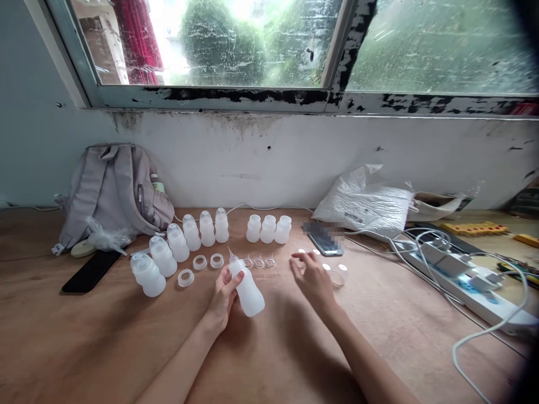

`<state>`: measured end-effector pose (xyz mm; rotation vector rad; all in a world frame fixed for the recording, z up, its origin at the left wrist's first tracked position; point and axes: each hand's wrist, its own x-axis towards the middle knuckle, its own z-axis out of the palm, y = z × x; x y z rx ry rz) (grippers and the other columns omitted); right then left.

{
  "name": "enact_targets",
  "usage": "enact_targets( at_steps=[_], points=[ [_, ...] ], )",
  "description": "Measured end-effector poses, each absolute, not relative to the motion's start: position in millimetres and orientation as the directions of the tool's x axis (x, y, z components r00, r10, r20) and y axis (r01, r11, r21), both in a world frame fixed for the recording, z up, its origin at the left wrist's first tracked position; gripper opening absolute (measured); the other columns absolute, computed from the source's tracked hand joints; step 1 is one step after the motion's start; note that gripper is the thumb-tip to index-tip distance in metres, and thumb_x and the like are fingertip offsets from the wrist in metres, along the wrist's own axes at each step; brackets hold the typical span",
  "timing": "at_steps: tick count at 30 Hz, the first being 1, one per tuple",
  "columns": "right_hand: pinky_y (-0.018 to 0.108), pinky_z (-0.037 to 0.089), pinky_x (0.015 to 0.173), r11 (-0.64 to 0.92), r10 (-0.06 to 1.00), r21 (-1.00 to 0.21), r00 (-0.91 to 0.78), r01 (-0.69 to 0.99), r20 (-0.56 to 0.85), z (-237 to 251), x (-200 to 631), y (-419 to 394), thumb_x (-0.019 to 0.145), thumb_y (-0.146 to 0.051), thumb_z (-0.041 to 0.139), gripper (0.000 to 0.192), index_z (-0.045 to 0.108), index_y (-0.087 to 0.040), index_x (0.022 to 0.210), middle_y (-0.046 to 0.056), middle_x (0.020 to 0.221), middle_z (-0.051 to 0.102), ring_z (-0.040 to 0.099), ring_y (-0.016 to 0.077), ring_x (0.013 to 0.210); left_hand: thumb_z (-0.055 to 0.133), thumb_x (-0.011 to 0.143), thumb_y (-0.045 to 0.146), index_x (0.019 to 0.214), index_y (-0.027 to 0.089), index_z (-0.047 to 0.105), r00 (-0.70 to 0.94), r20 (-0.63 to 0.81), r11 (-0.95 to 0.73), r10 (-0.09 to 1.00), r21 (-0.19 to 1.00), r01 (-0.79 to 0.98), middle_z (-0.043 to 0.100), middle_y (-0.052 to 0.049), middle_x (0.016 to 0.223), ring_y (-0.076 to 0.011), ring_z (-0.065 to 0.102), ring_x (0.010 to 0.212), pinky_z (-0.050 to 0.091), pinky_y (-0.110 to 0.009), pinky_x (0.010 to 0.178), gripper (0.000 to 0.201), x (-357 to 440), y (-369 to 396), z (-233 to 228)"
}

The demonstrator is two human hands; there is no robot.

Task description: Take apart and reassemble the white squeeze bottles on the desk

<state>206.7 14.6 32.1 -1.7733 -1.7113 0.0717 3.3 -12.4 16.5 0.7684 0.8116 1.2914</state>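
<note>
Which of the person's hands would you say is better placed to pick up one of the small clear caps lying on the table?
Probably the right hand: it hovers open just beside the small clear caps, fingers free. The left hand is already wrapped around the white bottle, so it has no spare grip.

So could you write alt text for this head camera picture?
A person's left hand holds a translucent bottle tilted over a wooden table, while the right hand reaches toward small caps. More bottles stand in rows beside a grey backpack.
</note>
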Motion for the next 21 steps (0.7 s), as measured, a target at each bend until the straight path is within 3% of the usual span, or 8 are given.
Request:
enact_targets(
  at_steps=[4,8,10,12,15,18,21],
  points=[
    [0.033,0.039,0.055,-0.267,0.901,-0.299,0.348,0.916,0.261,37.2,248.6,24.3,0.078,-0.038,0.043,0.033,0.053,-0.018,0.101,0.013,0.099,0.053,0.059,0.0245,0.071,0.061,0.07,0.037,0.089,0.018,0.055,0.091,-0.115,0.146,0.989,0.839,-0.525,0.057,-0.002,0.082,-0.0117,0.054,0.072,0.041,-0.02,0.063,0.028,3.3,-12.1,15.5],
    [0.033,0.041,0.058,-0.287,0.939,-0.285,0.327,0.914,0.105,30.1,275.2,29.9,0.07,-0.035,0.054,0.027,0.057,-0.016,0.088,0.013,0.089,0.06,0.058,0.0283,0.081,0.056,0.07,0.05,0.094,0.019,0.054,0.073,-0.176,0.189,0.982,0.854,-0.484,0.059,-0.003,0.082,-0.0143,0.057,0.069,0.042,-0.022,0.059,0.04,3.8,-12.0,15.6],
    [0.033,0.042,0.059,-0.213,0.954,-0.389,0.277,0.896,0.115,29.6,275.4,31.5,0.067,-0.037,0.057,0.025,0.059,-0.017,0.081,0.01,0.081,0.061,0.058,0.0259,0.076,0.051,0.07,0.056,0.095,0.019,0.053,0.101,-0.172,0.199,0.98,0.87,-0.451,0.06,-0.005,0.086,-0.0157,0.058,0.067,0.043,-0.023,0.055,0.044,4.4,-12.5,15.5],
    [0.033,0.043,0.058,-0.077,0.965,-0.581,0.206,0.81,0.16,33.7,265.9,31.0,0.066,-0.044,0.058,0.03,0.06,-0.017,0.079,0.008,0.08,0.061,0.058,0.0219,0.069,0.046,0.071,0.059,0.094,0.019,0.053,0.154,-0.142,0.193,0.978,0.896,-0.401,0.06,-0.006,0.086,-0.0152,0.058,0.062,0.042,-0.023,0.051,0.047,5.6,-13.9,15.3],
    [0.031,0.046,0.054,0.14,0.979,-0.885,0.073,0.443,0.191,42.9,241.3,25.9,0.069,-0.051,0.055,0.04,0.058,-0.017,0.089,0.008,0.085,0.061,0.057,0.0177,0.065,0.043,0.072,0.061,0.092,0.017,0.054,0.229,-0.101,0.172,0.968,0.932,-0.318,0.06,-0.005,0.077,-0.0127,0.054,0.052,0.038,-0.022,0.045,0.05,8.2,-17.8,15.4],
    [0.031,0.048,0.058,0.203,0.979,-0.972,0.003,0.117,0.204,45.9,218.5,19.5,0.071,-0.048,0.056,0.041,0.053,-0.018,0.098,0.006,0.083,0.062,0.056,0.0153,0.065,0.06,0.064,0.052,0.094,0.018,0.053,0.285,-0.023,0.09,0.958,0.97,-0.226,0.057,-0.002,0.069,-0.0117,0.052,0.051,0.038,-0.022,0.048,0.046,10.4,-20.9,15.8],
    [0.029,0.047,0.058,0.242,0.97,-0.97,0.019,0.007,0.242,42.5,205.4,15.6,0.074,-0.046,0.055,0.033,0.049,-0.021,0.095,0.003,0.081,0.062,0.054,0.0127,0.061,0.074,0.053,0.034,0.094,0.018,0.054,0.281,0.034,-0.002,0.959,0.993,-0.115,0.056,0.0,0.068,-0.0133,0.052,0.061,0.038,-0.022,0.055,0.048,11.1,-21.0,15.0]
  ],
)
